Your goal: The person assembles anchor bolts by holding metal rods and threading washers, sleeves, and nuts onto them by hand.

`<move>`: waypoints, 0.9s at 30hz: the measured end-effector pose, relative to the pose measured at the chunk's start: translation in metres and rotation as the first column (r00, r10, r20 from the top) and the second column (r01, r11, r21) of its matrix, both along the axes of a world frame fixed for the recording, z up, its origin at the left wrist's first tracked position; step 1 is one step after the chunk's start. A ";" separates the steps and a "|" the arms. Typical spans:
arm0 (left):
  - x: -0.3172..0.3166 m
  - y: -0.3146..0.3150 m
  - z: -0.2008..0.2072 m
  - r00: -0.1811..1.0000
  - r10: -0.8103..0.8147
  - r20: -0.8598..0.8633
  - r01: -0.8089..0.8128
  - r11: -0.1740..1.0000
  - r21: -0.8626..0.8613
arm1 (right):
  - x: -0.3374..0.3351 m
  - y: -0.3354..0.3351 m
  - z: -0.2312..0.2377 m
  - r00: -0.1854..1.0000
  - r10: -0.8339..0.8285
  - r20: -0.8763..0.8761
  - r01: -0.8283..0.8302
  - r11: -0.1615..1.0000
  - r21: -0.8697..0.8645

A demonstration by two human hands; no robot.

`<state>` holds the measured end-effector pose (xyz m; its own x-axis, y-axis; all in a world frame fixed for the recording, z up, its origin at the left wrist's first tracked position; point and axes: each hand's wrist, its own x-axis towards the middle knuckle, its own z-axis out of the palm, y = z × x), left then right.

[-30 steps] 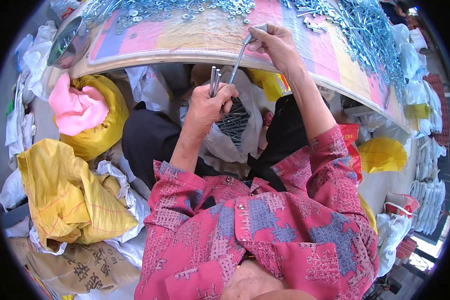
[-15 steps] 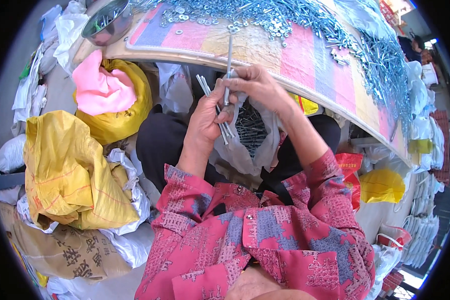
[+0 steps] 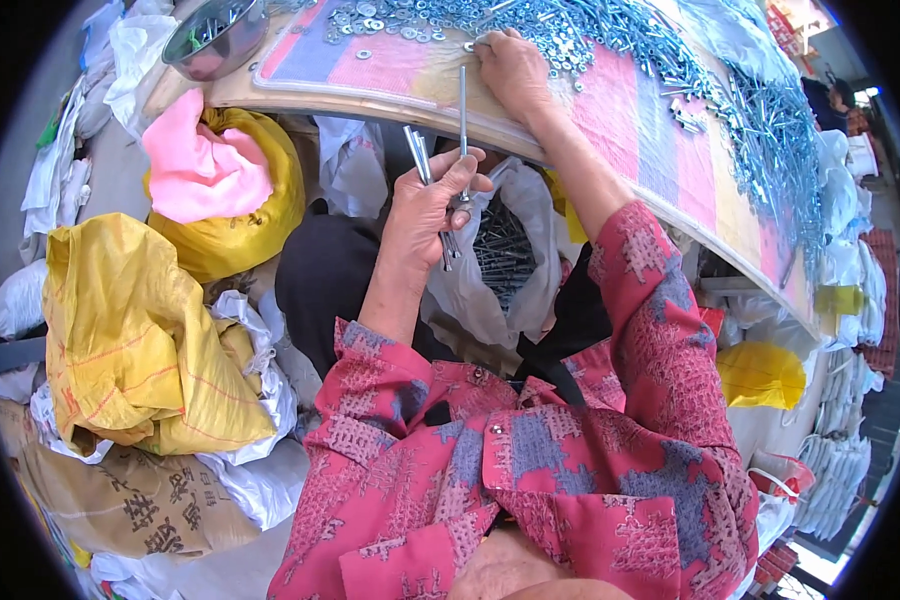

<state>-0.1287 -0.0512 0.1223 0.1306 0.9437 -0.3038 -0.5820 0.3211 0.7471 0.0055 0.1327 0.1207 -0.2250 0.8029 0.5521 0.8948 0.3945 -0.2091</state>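
L hand (image 3: 432, 205) is gripping a bolt bundle (image 3: 460, 120), long axis upright; R hand (image 3: 512, 68), nearer, is pinching at the washer pile (image 3: 410, 18) just beyond the bundle.

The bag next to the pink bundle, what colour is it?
Yellow. The bag sits under the pink bundle, clearest in the head view.

A hardware sorting workplace: a striped board (image 3: 610, 110) heaped with loose bolts (image 3: 770, 140) and washers (image 3: 390, 18), a steel bowl (image 3: 215, 40), and stuffed yellow sacks (image 3: 130, 340) and white bags (image 3: 840, 440) crowding around
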 end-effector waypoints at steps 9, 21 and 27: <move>0.022 -0.006 -0.005 0.974 -0.217 -0.067 0.222 0.972 0.081 | 0.037 -0.098 0.033 0.125 -0.355 -0.926 -0.554 0.749 -0.362; 0.026 0.012 -0.011 0.944 -0.185 0.274 0.202 0.979 -0.035 | 0.060 -0.130 0.018 0.854 0.479 -0.202 -0.500 0.864 -0.066; 0.040 0.009 -0.001 0.984 -0.174 0.027 0.173 0.985 0.014 | 0.093 -0.020 0.002 0.998 -0.061 0.022 0.060 0.997 0.048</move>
<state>-0.0883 -0.0425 0.1211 0.3008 0.9094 -0.2871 -0.5389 0.4105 0.7356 0.0989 0.1131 0.1226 -0.1902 0.7887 0.5846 0.9219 0.3482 -0.1699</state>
